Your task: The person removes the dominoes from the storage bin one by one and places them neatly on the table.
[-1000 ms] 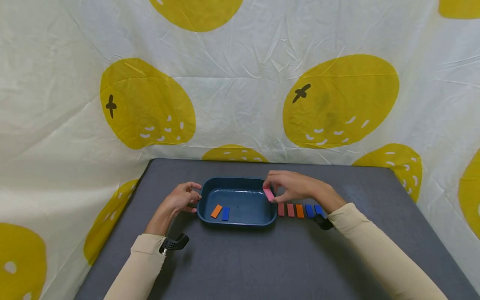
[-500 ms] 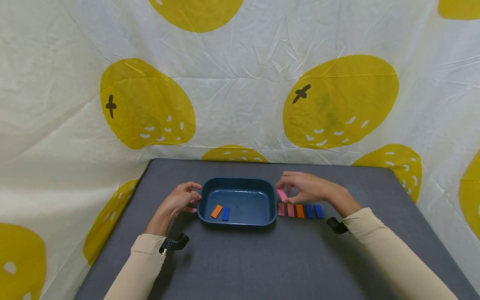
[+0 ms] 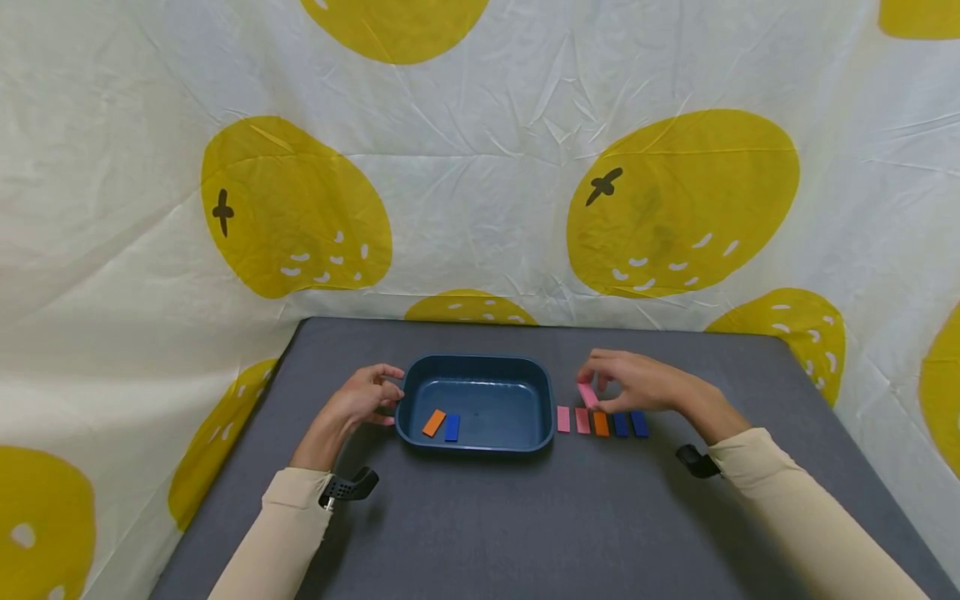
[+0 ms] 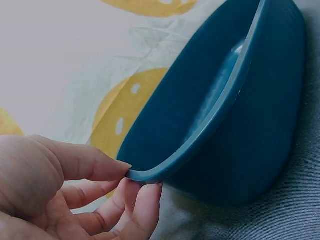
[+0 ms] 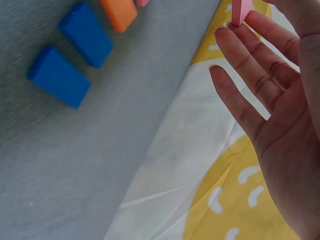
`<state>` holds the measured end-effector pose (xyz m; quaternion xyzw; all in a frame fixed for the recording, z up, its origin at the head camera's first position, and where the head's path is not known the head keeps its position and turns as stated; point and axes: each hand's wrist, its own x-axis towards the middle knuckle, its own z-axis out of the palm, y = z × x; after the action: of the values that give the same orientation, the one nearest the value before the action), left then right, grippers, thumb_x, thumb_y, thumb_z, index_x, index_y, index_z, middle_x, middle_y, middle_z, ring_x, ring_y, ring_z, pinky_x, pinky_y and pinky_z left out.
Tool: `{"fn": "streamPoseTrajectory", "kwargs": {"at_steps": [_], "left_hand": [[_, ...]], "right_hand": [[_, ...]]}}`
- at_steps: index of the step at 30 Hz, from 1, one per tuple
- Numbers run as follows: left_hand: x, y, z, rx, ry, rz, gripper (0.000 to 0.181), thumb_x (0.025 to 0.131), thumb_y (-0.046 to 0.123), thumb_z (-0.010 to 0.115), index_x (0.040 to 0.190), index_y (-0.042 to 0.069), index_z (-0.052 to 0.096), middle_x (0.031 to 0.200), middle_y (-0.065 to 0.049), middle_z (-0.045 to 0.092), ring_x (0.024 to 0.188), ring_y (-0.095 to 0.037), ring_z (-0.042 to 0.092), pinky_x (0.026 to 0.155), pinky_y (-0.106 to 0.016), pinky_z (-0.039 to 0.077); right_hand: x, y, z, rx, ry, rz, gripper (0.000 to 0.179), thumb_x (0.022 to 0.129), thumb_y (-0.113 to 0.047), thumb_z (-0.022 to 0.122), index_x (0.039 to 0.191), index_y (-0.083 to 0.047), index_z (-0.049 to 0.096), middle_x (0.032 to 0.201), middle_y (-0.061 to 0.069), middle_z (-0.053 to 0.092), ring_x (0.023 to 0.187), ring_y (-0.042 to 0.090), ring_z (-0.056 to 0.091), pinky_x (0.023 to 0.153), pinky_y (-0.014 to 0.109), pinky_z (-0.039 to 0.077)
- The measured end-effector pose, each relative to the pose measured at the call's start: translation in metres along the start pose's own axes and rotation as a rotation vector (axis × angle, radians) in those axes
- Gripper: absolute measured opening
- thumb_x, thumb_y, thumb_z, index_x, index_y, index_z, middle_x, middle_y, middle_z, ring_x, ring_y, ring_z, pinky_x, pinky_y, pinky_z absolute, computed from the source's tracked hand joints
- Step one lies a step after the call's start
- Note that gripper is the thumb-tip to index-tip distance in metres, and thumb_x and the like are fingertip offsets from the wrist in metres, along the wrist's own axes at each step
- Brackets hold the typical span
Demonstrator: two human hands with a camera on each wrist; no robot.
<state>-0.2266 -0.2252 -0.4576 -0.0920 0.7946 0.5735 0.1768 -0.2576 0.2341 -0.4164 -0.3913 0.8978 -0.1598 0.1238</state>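
Observation:
My left hand (image 3: 358, 397) pinches the rim of a dark blue plastic tub (image 4: 232, 90) at its left end, thumb above and fingers beneath. Inside the tub, toward the front left, lie an orange block (image 3: 433, 422) and a blue block (image 3: 452, 427). A small flat pink block (image 3: 588, 396) is pinched between the thumb and fingertips of my right hand (image 3: 637, 382). That hand hovers above a row of blocks right of the tub, its other fingers spread in the right wrist view.
The row runs rightward from the tub: a pink block (image 3: 563, 418), a second pink block (image 3: 582, 420), an orange block (image 3: 601, 425), then two blue blocks (image 5: 59, 76). All lie on a grey cloth-covered table (image 3: 480, 525). A yellow-patterned white curtain (image 3: 480, 208) hangs behind.
My right hand has carried the pink block rightward, from over the tub's right rim to above the row. The left hand and the tub have stayed in place.

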Motion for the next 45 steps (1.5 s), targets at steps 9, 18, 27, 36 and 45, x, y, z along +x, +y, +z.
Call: {"fn": "streamPoseTrajectory", "kwargs": {"at_steps": [9, 18, 27, 36, 45], "left_hand": [[0.0, -0.001, 0.001, 0.004, 0.008, 0.009, 0.039, 0.095, 0.005, 0.062, 0.134, 0.006, 0.056, 0.113, -0.017, 0.058, 0.085, -0.025, 0.061, 0.064, -0.037, 0.061], [0.0, -0.001, 0.001, 0.003, 0.005, 0.01, 0.04, 0.095, 0.004, 0.061, 0.135, 0.005, 0.056, 0.114, -0.018, 0.059, 0.085, -0.025, 0.061, 0.064, -0.036, 0.061], [-0.001, -0.002, 0.001, 0.006, -0.001, 0.017, 0.04, 0.095, 0.004, 0.06, 0.135, 0.004, 0.055, 0.113, -0.017, 0.059, 0.085, -0.025, 0.061, 0.064, -0.036, 0.061], [0.0, -0.001, 0.001, 0.006, 0.002, 0.014, 0.04, 0.095, 0.004, 0.06, 0.135, 0.005, 0.055, 0.112, -0.017, 0.059, 0.085, -0.025, 0.061, 0.064, -0.037, 0.061], [-0.001, 0.0, 0.0, 0.0, 0.001, 0.006, 0.04, 0.095, 0.004, 0.06, 0.135, 0.006, 0.055, 0.113, -0.017, 0.059, 0.086, -0.025, 0.062, 0.065, -0.037, 0.061]], "right_hand": [[-0.018, 0.015, 0.007, 0.005, 0.019, 0.018, 0.032, 0.09, -0.028, 0.077, 0.12, -0.021, 0.067, 0.117, -0.006, 0.061, 0.096, 0.015, 0.063, 0.087, 0.046, 0.056], [-0.036, 0.028, 0.014, -0.034, 0.044, 0.014, 0.035, 0.088, -0.029, 0.079, 0.118, -0.013, 0.068, 0.113, -0.005, 0.062, 0.094, 0.017, 0.063, 0.083, 0.037, 0.055], [-0.05, 0.039, 0.02, -0.024, 0.023, 0.065, 0.036, 0.089, -0.029, 0.078, 0.12, -0.013, 0.068, 0.111, -0.007, 0.061, 0.095, 0.017, 0.062, 0.082, 0.036, 0.055], [-0.062, 0.049, 0.024, -0.011, 0.033, 0.079, 0.034, 0.089, -0.026, 0.078, 0.118, -0.012, 0.068, 0.11, -0.005, 0.061, 0.094, 0.019, 0.06, 0.08, 0.034, 0.054], [-0.07, 0.057, 0.027, -0.039, 0.048, 0.109, 0.034, 0.087, -0.026, 0.08, 0.116, -0.013, 0.068, 0.103, -0.007, 0.059, 0.089, 0.012, 0.057, 0.075, 0.029, 0.051]]}}
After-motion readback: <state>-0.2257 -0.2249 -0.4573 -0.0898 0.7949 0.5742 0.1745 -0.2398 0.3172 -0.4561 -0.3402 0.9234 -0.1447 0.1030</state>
